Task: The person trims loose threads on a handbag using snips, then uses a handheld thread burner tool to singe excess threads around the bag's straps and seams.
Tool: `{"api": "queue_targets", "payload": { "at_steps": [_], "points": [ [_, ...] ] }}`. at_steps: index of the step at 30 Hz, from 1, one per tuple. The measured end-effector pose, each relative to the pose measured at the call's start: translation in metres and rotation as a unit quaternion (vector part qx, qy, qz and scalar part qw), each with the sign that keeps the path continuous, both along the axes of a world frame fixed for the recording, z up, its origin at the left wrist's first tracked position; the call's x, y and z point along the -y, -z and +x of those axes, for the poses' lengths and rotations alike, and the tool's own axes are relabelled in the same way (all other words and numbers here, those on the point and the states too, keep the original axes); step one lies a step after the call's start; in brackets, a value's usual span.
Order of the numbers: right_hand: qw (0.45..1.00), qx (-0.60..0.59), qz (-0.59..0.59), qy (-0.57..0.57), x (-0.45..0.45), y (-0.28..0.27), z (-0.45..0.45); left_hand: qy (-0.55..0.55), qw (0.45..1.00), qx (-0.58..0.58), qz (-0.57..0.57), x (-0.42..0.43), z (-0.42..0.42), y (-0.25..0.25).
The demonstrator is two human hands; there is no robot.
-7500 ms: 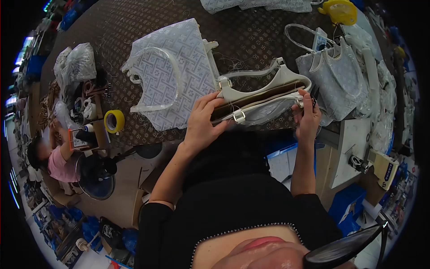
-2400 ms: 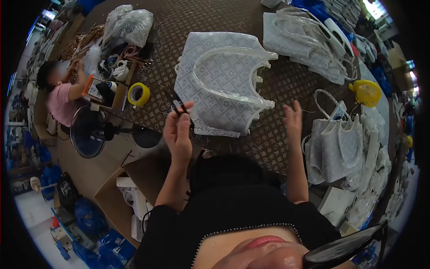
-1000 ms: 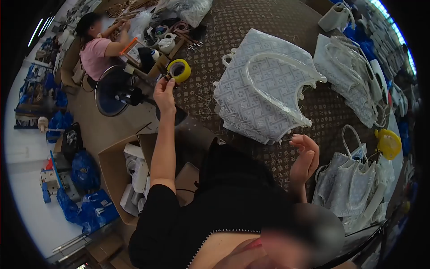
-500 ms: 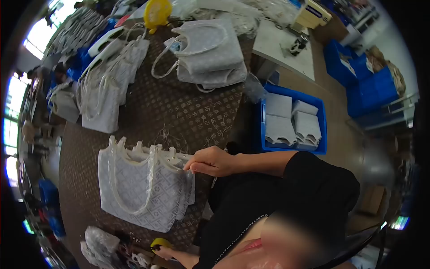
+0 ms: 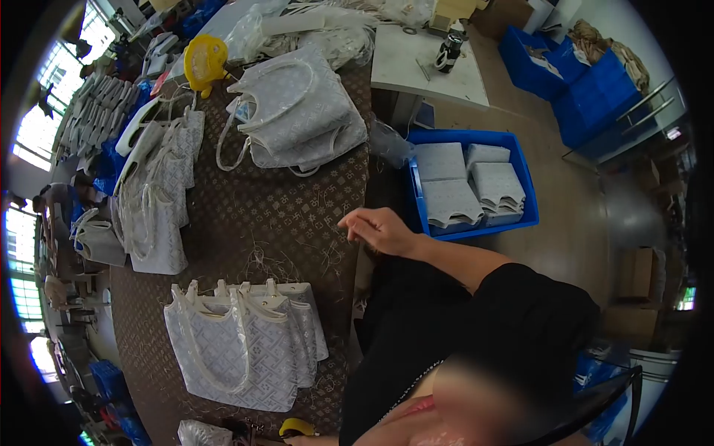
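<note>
My right hand (image 5: 381,230) is raised over the table's near edge, fingers curled together; whatever they hold, if anything, is too small to make out. Cut off by the bottom edge, my left hand (image 5: 303,440) is closed at a rounded yellow object (image 5: 296,427) with a dark part; its kind is unclear. Between the hands stands a row of pale patterned handbags (image 5: 245,349), with plastic-wrapped handles looping down the front one. Neither hand touches these bags. Loose threads (image 5: 268,260) lie on the brown patterned table (image 5: 297,201) beyond them.
More handbags (image 5: 297,111) lie stacked at the table's far right, and others (image 5: 156,201) along its far side near a yellow fan-like object (image 5: 204,63). A blue crate (image 5: 532,178) of folded pale pieces stands beside the table. A white sewing table (image 5: 424,67) adjoins it.
My right hand has left the top edge of the bags and moved up and right, away from them. My left hand sits lower in view with the yellow object. The whole view has shifted.
</note>
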State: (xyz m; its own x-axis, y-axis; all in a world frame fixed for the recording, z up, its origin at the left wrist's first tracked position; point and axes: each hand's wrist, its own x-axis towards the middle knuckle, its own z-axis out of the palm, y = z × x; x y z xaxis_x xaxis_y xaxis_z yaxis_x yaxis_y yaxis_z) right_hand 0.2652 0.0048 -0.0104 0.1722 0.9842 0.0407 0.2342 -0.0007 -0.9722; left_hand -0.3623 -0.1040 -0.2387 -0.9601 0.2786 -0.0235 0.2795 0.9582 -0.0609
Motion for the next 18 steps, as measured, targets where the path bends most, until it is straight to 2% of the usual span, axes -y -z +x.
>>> {"api": "queue_targets", "payload": {
  "at_steps": [4,8,11,12,13,15,16,17,18],
  "points": [
    [0.986,0.086,-0.018,0.145,-0.033,0.058,0.103,-0.032,0.999,0.000,-0.006,0.005,0.033,-0.009],
    [0.929,0.247,-0.073,0.267,-0.070,0.100,0.245,-0.106,0.994,-0.008,-0.010,0.038,0.084,-0.009],
    [0.893,0.290,-0.123,0.323,-0.110,0.139,0.366,-0.192,0.981,-0.006,-0.011,0.083,0.165,0.002],
    [0.870,0.352,-0.097,0.332,-0.122,0.149,0.400,-0.228,0.973,-0.006,-0.014,0.108,0.199,0.004],
    [0.843,0.385,-0.162,0.340,-0.133,0.156,0.432,-0.267,0.964,-0.007,-0.017,0.137,0.233,0.005],
    [0.821,0.419,-0.175,0.345,-0.147,0.180,0.487,-0.339,0.941,-0.020,-0.012,0.170,0.294,-0.001],
    [0.794,0.428,-0.232,0.365,-0.153,0.193,0.510,-0.322,0.933,0.162,0.009,0.171,0.316,-0.005],
    [0.774,0.431,-0.280,0.370,-0.158,0.195,0.523,-0.289,0.894,0.341,0.040,0.164,0.338,-0.004],
    [0.745,0.438,-0.330,0.380,-0.162,0.205,0.540,-0.240,0.825,0.506,0.076,0.157,0.362,-0.002]
  ]
}}
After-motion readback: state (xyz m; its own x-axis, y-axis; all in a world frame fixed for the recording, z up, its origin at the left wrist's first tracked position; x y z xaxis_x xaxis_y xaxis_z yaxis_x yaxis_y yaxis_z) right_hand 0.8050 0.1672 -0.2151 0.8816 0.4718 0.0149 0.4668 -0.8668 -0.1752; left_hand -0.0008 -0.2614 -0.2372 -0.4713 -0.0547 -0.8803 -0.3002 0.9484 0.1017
